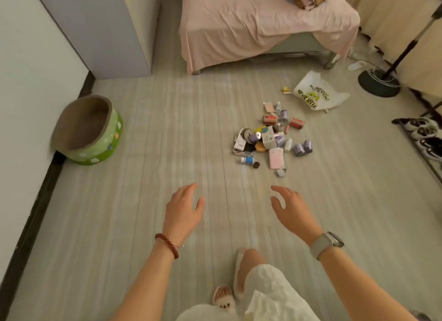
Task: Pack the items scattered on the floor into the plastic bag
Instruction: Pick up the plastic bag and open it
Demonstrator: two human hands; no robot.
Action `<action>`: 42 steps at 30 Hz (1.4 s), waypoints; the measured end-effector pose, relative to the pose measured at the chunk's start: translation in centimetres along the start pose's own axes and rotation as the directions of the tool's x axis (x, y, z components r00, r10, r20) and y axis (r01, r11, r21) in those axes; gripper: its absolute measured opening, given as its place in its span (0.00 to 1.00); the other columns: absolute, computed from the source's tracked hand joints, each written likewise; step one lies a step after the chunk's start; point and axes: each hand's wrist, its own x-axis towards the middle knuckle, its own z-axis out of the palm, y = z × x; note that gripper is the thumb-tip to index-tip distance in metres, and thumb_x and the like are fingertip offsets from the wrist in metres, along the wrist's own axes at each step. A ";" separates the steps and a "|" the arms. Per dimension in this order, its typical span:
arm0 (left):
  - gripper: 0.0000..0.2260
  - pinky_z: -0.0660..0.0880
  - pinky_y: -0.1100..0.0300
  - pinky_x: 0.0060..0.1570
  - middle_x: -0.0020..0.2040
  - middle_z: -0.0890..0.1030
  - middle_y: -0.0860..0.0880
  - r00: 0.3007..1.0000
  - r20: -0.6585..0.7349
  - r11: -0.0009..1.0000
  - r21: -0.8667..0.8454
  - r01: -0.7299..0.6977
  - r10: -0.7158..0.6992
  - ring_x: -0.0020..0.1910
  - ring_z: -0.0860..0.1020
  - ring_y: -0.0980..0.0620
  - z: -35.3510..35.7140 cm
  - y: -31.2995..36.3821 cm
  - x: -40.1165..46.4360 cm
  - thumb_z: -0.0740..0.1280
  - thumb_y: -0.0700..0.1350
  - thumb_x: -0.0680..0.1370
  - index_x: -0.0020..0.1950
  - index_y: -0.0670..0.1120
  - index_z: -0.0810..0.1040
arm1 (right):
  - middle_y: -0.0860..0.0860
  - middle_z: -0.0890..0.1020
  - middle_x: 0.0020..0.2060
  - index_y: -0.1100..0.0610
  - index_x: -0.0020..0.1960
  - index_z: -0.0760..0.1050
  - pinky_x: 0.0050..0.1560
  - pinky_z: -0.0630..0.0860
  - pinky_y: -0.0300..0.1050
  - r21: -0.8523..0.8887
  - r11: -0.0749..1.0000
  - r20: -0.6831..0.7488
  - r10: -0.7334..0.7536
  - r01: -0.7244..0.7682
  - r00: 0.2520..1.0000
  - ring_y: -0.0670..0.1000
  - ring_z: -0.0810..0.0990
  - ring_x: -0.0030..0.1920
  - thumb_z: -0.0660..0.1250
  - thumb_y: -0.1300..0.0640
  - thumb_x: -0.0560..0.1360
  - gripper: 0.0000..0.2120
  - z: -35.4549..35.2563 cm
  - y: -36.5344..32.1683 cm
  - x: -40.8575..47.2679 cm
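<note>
Several small items lie in a pile [270, 136] on the pale floor, right of centre: little boxes, small bottles, purple-wrapped rolls, a pink packet [276, 158] and a blue-labelled bottle [247, 159]. A white plastic bag [315, 92] with yellow and black print lies flat beyond the pile, near the bed's corner. A small yellow item [285, 89] sits left of the bag. My left hand [183, 210] and my right hand [290, 209] hover over bare floor, well short of the pile. Both have relaxed, spread fingers and hold nothing.
A bed with a pink sheet [251, 26] stands behind. A green round cat scratcher [88, 131] sits by the left wall. A fan base [379, 81] and a shoe rack [423, 136] are on the right. My slippered feet [239, 280] are below.
</note>
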 end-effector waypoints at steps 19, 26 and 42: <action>0.19 0.64 0.53 0.65 0.68 0.70 0.47 0.998 0.028 0.986 0.157 -0.064 0.060 0.67 0.67 0.49 -7.1 6.5 54.5 0.59 0.48 0.78 0.68 0.46 0.66 | 0.51 0.71 0.67 0.51 0.68 0.64 0.69 0.62 0.55 -0.040 0.999 0.069 0.022 -0.020 0.997 0.54 0.64 0.69 0.54 0.50 0.78 0.19 -11.4 -12.4 53.1; 0.21 0.67 0.51 0.62 0.67 0.70 0.46 0.993 0.063 0.968 0.225 -0.114 0.102 0.66 0.68 0.46 -8.1 5.8 77.0 0.60 0.49 0.77 0.68 0.45 0.66 | 0.51 0.68 0.69 0.49 0.69 0.62 0.69 0.60 0.59 -0.067 0.989 0.042 0.136 -0.133 0.990 0.55 0.62 0.70 0.54 0.47 0.78 0.21 -14.1 -14.4 71.9; 0.21 0.68 0.50 0.61 0.67 0.70 0.45 0.767 0.483 0.824 0.149 -0.547 0.422 0.65 0.68 0.45 1.6 26.9 118.7 0.60 0.49 0.77 0.69 0.45 0.64 | 0.54 0.70 0.67 0.53 0.69 0.63 0.67 0.65 0.54 0.243 0.817 -0.113 0.559 -0.522 0.822 0.55 0.66 0.68 0.55 0.50 0.78 0.21 -28.3 -9.5 102.2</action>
